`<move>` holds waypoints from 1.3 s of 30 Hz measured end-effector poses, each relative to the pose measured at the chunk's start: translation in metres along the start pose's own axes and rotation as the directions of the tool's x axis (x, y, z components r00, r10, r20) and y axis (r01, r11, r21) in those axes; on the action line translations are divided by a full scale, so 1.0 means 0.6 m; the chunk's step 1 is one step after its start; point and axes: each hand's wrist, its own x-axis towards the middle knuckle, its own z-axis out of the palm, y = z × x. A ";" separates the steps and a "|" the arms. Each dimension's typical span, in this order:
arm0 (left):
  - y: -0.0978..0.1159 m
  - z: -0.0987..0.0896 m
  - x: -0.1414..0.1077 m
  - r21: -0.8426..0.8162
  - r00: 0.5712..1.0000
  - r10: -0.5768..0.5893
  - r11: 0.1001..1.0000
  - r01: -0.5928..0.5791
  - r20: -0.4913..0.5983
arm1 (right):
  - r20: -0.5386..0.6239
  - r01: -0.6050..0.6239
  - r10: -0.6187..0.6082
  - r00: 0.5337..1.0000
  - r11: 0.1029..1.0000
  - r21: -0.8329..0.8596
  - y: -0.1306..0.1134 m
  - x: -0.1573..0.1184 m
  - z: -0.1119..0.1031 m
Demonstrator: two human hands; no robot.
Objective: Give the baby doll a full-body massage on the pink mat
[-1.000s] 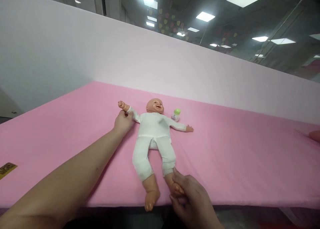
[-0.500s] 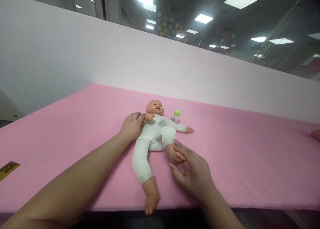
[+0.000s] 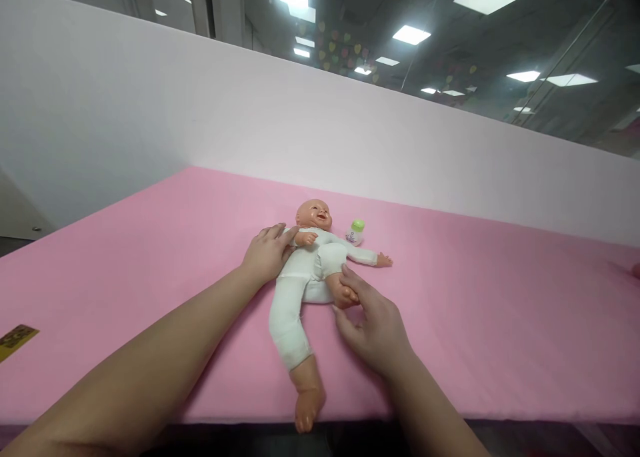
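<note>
A baby doll [image 3: 305, 270] with a white cloth body lies on its back on the pink surface, head away from me. At its left-hand side in the picture, my left hand [image 3: 267, 254] is closed around the doll's arm near the shoulder. My right hand [image 3: 375, 320] has its fingers and thumb around the doll's bent leg [image 3: 341, 290], by the foot. This leg is folded up towards the belly. The other leg [image 3: 293, 330] lies stretched towards me, its foot [image 3: 309, 404] reaching the near edge. Beside the doll's head stands a small clear bottle with a green cap [image 3: 356, 232].
A pink padded surface [image 3: 480, 310] spreads under everything, its near edge in front of me. Behind and to the left rises a white wall [image 3: 300, 124], topped by glass at the back. A yellow label [image 3: 17, 340] lies at the far left.
My right hand has pushed the doll's bent leg further up towards its belly and slightly left. My left hand stays at the doll's arm. The view has shifted slightly.
</note>
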 end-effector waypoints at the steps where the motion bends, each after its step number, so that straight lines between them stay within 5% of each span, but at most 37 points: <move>1: -0.004 -0.002 0.001 -0.060 0.999 -0.037 0.998 0.035 -0.020 | -0.025 0.017 -0.017 1.000 1.000 -0.012 -0.003 -0.009 -0.005; 6: -0.043 -0.008 0.004 -0.364 0.952 -0.304 0.890 0.273 -0.029 | -0.094 0.019 -0.029 0.995 0.995 -0.100 -0.020 -0.072 -0.023; 11: -0.085 0.004 0.010 -0.568 0.771 -0.631 0.605 0.559 0.088 | 0.012 0.012 -0.011 1.000 0.994 -0.112 -0.025 -0.132 -0.034; 15: -0.102 0.017 0.017 -0.777 0.704 -0.688 0.342 0.528 0.176 | 0.108 0.041 -0.034 0.994 0.997 -0.065 -0.019 -0.163 -0.034; 19: -0.105 0.020 0.020 -0.810 0.674 -0.711 0.268 0.522 0.199 | 0.102 0.059 -0.053 0.993 0.996 -0.060 -0.017 -0.175 -0.027; 23: -0.095 0.008 0.012 -0.731 0.708 -0.694 0.416 0.542 0.131 | 0.099 0.054 -0.049 0.994 0.997 -0.052 -0.024 -0.166 -0.026; 30: -0.047 -0.020 0.004 -0.307 0.921 -0.371 0.896 0.321 -0.119 | -0.024 0.008 -0.009 1.000 0.999 -0.043 -0.024 -0.108 -0.031; 34: -0.012 -0.011 0.007 -0.093 0.983 -0.102 0.992 0.089 -0.151 | -0.093 -0.032 0.030 0.995 0.999 -0.019 -0.016 -0.064 -0.026; 39: 0.004 -0.001 0.006 0.024 0.993 0.110 0.994 -0.109 -0.039 | -0.037 -0.118 0.122 0.992 0.990 0.076 -0.009 -0.018 -0.013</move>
